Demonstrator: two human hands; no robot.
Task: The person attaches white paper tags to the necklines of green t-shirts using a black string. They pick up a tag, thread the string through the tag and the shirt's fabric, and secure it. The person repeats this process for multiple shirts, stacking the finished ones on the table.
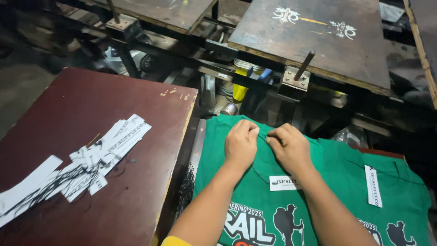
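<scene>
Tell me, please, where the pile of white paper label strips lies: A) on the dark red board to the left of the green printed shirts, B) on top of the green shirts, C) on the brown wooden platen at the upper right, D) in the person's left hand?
A: the pile of white paper label strips lies on the dark red board, left of the green printed shirts that both hands pinch.

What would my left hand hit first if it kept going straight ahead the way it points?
Probably the far edge of the green shirt, then the small metal can and yellow tool handle beyond the left hand; depth is unclear.
</scene>
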